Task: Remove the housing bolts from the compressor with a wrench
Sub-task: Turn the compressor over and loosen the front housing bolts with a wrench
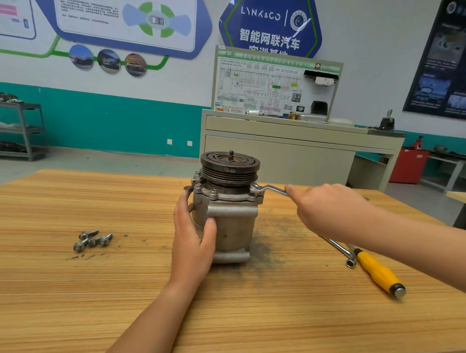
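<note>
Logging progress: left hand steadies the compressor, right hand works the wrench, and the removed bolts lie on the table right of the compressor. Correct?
Not quite. The head view shows the removed bolts lying on the table left of the compressor, not right. The rest holds: left hand steadies the compressor, right hand works the wrench.

The room was bright, with soft, even light and weak shadows. A white shine sat on the blue six-sided wall sign (pixel 270 27). Straight lines curved near the edges, and far writing looked blurry.
</note>
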